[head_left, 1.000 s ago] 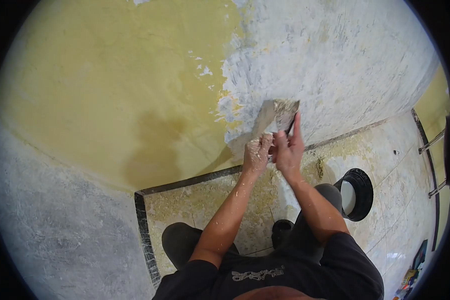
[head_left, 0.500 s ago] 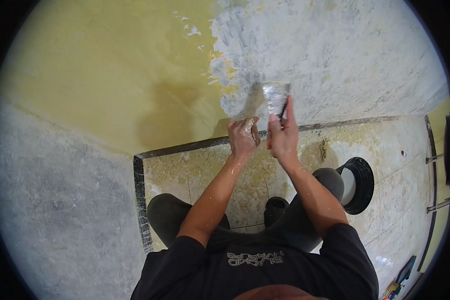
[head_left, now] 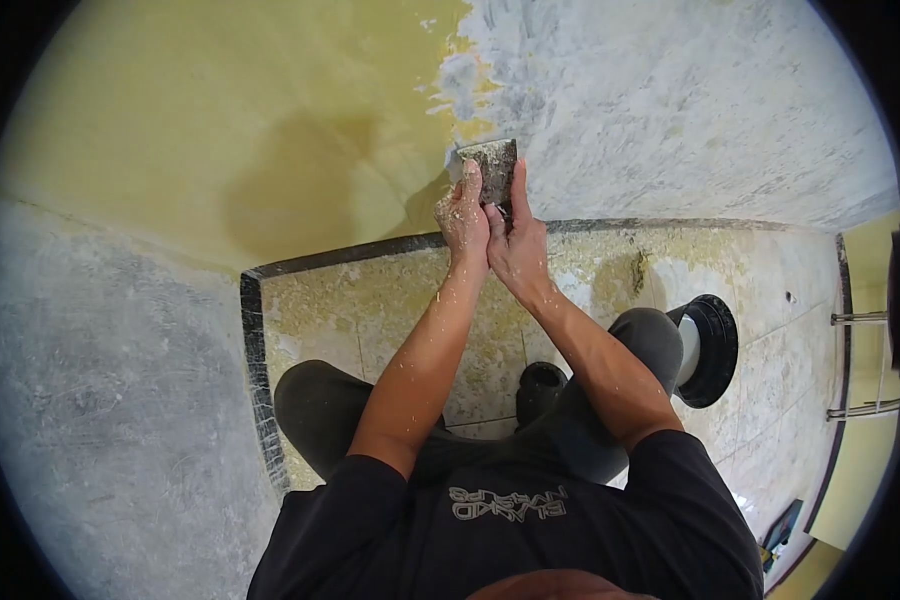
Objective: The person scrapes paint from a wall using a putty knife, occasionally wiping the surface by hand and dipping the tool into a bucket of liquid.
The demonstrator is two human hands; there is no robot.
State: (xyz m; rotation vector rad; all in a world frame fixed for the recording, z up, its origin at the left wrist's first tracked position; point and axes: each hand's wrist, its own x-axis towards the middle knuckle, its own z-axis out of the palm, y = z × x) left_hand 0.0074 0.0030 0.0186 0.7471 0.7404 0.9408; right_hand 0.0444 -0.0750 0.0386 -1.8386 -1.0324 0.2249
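Note:
A wide-bladed paint scraper (head_left: 496, 172) lies against the wall at the ragged line between yellow paint (head_left: 270, 120) and stripped, whitish-grey surface (head_left: 670, 130). My right hand (head_left: 520, 250) is wrapped round its handle, with a finger stretched along the blade's right edge. On the other side my left hand (head_left: 463, 222) is closed on the tool too, one finger pressed against the blade. White and yellow flakes cling to the blade and to my left hand. Most of the handle is hidden by my hands.
Paint scrapings litter the tiled floor (head_left: 400, 330) below the dark skirting strip (head_left: 340, 259). By my right knee stands a black bucket (head_left: 725, 350). A bare grey wall (head_left: 120, 400) meets the yellow one at the left corner. Metal rails (head_left: 863, 318) jut in at far right.
My right hand has brought the scraper left onto the paint edge, its blade face now dark and flake-covered. My left hand has risen from the skirting and taken hold of the scraper.

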